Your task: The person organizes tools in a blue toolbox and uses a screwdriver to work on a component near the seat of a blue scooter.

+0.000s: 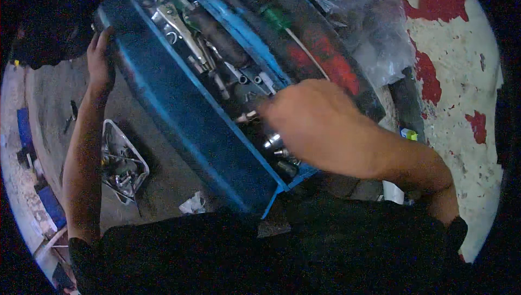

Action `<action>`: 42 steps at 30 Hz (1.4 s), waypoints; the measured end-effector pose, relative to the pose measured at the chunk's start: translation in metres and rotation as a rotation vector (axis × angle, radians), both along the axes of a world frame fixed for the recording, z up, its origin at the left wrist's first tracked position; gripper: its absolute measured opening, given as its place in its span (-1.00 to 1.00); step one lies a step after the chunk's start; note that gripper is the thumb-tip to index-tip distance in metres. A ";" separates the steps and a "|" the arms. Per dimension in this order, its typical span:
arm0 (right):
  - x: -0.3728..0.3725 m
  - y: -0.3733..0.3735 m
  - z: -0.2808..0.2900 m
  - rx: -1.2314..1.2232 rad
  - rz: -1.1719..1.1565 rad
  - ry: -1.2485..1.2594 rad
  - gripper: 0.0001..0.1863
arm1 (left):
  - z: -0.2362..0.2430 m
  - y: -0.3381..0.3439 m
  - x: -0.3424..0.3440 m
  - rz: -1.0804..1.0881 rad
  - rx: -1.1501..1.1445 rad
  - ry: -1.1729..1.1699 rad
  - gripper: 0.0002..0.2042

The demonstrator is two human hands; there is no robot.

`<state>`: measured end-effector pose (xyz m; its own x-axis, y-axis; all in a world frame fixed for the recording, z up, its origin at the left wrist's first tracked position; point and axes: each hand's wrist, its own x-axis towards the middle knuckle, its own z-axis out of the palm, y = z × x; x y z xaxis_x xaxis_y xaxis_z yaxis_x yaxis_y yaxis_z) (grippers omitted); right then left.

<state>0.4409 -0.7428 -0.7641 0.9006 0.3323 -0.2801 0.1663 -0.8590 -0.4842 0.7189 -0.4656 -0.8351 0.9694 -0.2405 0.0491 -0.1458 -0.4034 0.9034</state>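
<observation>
The right hand [320, 124] reaches into the blue toolbox [179, 116], which lies open between the two hands; its fingers are curled and blurred, and I cannot tell whether they clamp the small metal piece [248, 116] at their tips. Just below those fingers sits a shiny socket [273, 141]. Beyond them, toward the left hand [101, 64], lie the pliers [176, 23]. A green screwdriver [275, 17] lies beyond the right hand, with a plastic bag [374, 29] to its right. The left hand touches the toolbox's far left corner, fingers extended; whether it grips there, I cannot tell. Nearer the body than that hand, a tray [145, 169] of metal parts stands on the floor [163, 132].
</observation>
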 end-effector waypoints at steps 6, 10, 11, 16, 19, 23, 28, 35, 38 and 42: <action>0.006 -0.022 -0.003 0.045 -0.160 -0.279 -0.80 | -0.005 0.008 0.003 -0.030 -0.063 0.005 -0.59; 0.001 -0.017 -0.010 0.046 -0.058 -0.292 -0.79 | -0.005 0.011 0.005 -0.023 -0.149 0.129 -0.62; 0.002 -0.011 -0.009 0.045 -0.044 -0.296 -0.79 | -0.007 0.013 0.005 -0.010 -0.152 0.124 -0.62; -0.005 0.023 0.005 -0.237 -0.078 0.228 -0.78 | 0.005 -0.003 -0.007 -0.035 -0.083 0.099 -0.64; 0.003 0.019 0.014 -0.178 0.045 0.138 -0.77 | 0.000 -0.004 -0.007 -0.035 -0.129 0.071 -0.64; 0.041 0.036 0.018 -0.063 -0.153 -0.187 -0.72 | 0.002 0.001 -0.008 -0.047 -0.139 0.074 -0.65; 0.097 0.062 -0.017 -0.215 -0.219 -0.118 -0.69 | 0.005 -0.006 -0.009 -0.116 -0.203 0.061 -0.66; 0.096 0.046 -0.010 0.054 -0.337 -0.078 -0.69 | 0.010 -0.005 -0.010 -0.102 -0.129 0.037 -0.65; 0.085 0.049 -0.008 0.075 -0.333 -0.213 -0.67 | 0.003 -0.002 -0.006 -0.122 -0.200 0.061 -0.66; 0.095 0.047 -0.005 -0.177 -0.386 -0.301 -0.63 | 0.007 -0.006 -0.009 -0.123 -0.178 0.141 -0.65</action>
